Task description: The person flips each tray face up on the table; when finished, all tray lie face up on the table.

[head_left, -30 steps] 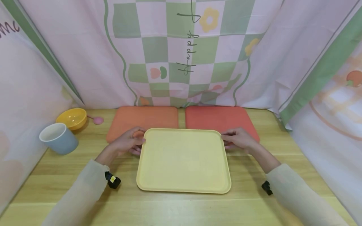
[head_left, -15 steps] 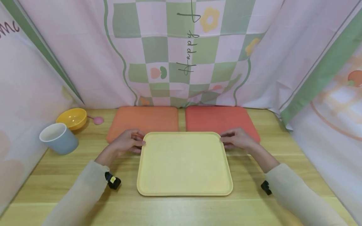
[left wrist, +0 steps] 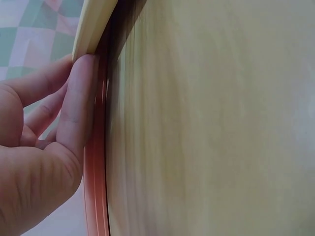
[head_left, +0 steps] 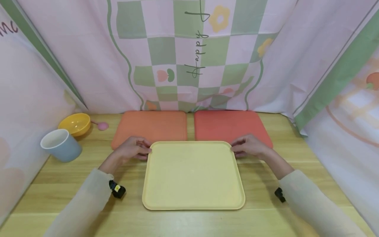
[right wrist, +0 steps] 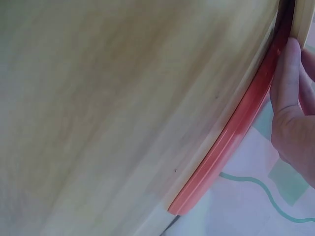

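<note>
You're pinching the yellow tray (head_left: 193,176) with both hands, one at each side near its far corners. Left hand (head_left: 131,148) is gripping the left rim, thumb on the edge; right hand (head_left: 250,146) is gripping the right rim the same way. Tray is lying in the lower middle of the frame, long sides running across, with bare tabletop (head_left: 192,225) showing below its near edge. Can't tell if that near edge is resting on the wood or hanging just above it.

Behind it, the orange tray (head_left: 152,125) is sitting left of center and the red tray (head_left: 231,125) right of center, side by side with a narrow gap. In the head view your yellow tray's far edge is overlapping their near edges; contact isn't readable.

At the left of the frame, the blue cup (head_left: 65,148) is standing mouth up, just in front of the yellow bowl (head_left: 75,125). The pink spoon (head_left: 102,126) is lying just right of the bowl. A checked green-and-white cloth (head_left: 189,52) is hanging across the upper middle, "Happy" running vertically. You're wearing pale sleeves (head_left: 81,199).
</note>
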Tool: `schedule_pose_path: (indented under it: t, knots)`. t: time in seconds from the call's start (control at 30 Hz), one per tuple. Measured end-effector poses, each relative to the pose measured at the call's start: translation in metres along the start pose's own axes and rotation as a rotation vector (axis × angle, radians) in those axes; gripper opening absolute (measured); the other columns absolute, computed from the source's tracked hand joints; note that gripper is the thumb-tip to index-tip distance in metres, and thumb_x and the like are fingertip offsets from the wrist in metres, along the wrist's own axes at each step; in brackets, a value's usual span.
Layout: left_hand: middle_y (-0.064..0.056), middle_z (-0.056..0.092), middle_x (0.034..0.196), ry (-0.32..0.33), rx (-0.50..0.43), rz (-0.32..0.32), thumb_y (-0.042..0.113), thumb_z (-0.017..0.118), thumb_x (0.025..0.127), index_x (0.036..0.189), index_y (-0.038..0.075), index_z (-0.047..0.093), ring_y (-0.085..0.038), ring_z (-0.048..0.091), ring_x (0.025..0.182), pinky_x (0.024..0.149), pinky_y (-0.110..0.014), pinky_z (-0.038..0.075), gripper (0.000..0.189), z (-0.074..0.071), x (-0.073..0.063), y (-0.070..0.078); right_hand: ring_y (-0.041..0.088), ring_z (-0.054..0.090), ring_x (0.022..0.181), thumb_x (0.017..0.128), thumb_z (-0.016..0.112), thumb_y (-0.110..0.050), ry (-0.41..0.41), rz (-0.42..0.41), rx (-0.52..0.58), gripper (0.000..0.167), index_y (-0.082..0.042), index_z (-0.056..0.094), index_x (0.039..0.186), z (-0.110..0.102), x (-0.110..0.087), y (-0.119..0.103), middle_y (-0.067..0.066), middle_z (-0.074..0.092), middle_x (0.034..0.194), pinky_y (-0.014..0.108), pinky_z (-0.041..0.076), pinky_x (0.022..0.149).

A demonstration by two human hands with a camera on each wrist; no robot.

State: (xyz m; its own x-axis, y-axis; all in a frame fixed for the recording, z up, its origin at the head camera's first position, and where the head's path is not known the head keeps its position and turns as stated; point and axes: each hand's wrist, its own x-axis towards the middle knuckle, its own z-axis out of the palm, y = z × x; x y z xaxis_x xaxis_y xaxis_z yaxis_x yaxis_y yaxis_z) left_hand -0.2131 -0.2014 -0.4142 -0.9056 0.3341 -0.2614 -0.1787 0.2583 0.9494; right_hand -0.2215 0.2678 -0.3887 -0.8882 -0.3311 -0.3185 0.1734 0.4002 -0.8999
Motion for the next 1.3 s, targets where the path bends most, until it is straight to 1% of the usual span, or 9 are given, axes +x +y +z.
schedule_pose_path:
  t: [0.23,0.37,0.47,0.57,0.8,0.97,1.13,1.3]
  knots:
    - [-0.011,0.068,0.088,-0.018,-0.019,-0.015,-0.005,0.071,0.092,0.109,-0.01,0.065,-0.019,0.069,0.075,0.07,-0.032,0.062,0.019,-0.0026,-0.0003,-0.004,0.016,0.071,0.078,0.091,0.071,0.002,-0.039,0.001,0.003,0.036,0.021,0.06,0.12,-0.0011,-0.0009,0.0018,0.01,0.072,0.095,0.033,0.062,0.076]
    - [-0.011,0.069,0.087,-0.051,-0.015,-0.031,-0.005,0.071,0.09,0.108,-0.011,0.065,-0.019,0.07,0.074,0.07,-0.032,0.062,0.02,-0.0036,-0.0017,-0.0059,0.017,0.071,0.078,0.091,0.072,0.002,-0.06,0.005,-0.024,0.033,0.019,0.063,0.117,-0.001,-0.0011,0.0036,0.012,0.072,0.096,0.033,0.062,0.076]
    - [-0.012,0.068,0.089,-0.086,-0.009,-0.05,-0.005,0.071,0.09,0.111,-0.013,0.063,-0.019,0.07,0.074,0.071,-0.033,0.062,0.024,-0.0039,-0.004,-0.0066,0.018,0.07,0.078,0.09,0.073,0.002,-0.09,0.021,-0.048,0.03,0.017,0.065,0.116,-0.0007,-0.001,0.0046,0.013,0.072,0.096,0.034,0.062,0.075]
    - [-0.012,0.067,0.091,-0.097,-0.02,-0.071,-0.005,0.071,0.091,0.114,-0.013,0.062,-0.02,0.07,0.076,0.073,-0.034,0.062,0.026,-0.0033,-0.0058,-0.0065,0.019,0.07,0.077,0.09,0.072,0.003,-0.114,0.033,-0.06,0.03,0.017,0.065,0.116,-0.0004,-0.0005,0.0057,0.013,0.071,0.095,0.035,0.062,0.074]
    - [-0.013,0.067,0.09,-0.115,-0.028,-0.066,-0.005,0.071,0.091,0.115,-0.015,0.06,-0.02,0.07,0.076,0.072,-0.034,0.062,0.028,-0.0041,-0.0076,-0.0048,0.019,0.069,0.079,0.092,0.071,0.002,-0.134,0.04,-0.071,0.03,0.016,0.064,0.117,-0.0014,0.0006,0.0065,0.012,0.071,0.095,0.035,0.062,0.075]
    - [-0.013,0.067,0.091,-0.116,-0.021,-0.067,-0.003,0.071,0.091,0.117,-0.015,0.06,-0.021,0.07,0.077,0.073,-0.033,0.062,0.031,-0.0041,-0.0075,-0.0041,0.02,0.07,0.085,0.094,0.07,0.0,-0.152,0.01,-0.087,0.033,0.017,0.062,0.121,-0.0025,0.0004,0.0062,0.014,0.07,0.102,0.036,0.061,0.08]
    - [-0.013,0.068,0.091,-0.088,-0.019,-0.071,-0.003,0.072,0.091,0.116,-0.013,0.062,-0.021,0.07,0.077,0.073,-0.034,0.062,0.029,-0.0049,-0.0073,-0.0048,0.021,0.07,0.088,0.095,0.069,-0.001,-0.17,-0.013,-0.09,0.035,0.018,0.061,0.123,-0.0032,0.0004,0.0044,0.015,0.07,0.106,0.038,0.061,0.082]
    - [-0.013,0.069,0.093,-0.051,-0.005,-0.044,-0.003,0.072,0.091,0.117,-0.013,0.064,-0.022,0.07,0.079,0.075,-0.034,0.062,0.029,-0.0076,-0.0073,-0.0033,0.024,0.072,0.09,0.096,0.068,-0.002,-0.159,-0.023,-0.087,0.034,0.017,0.061,0.124,-0.0063,0.0001,0.0007,0.017,0.071,0.108,0.04,0.061,0.083]
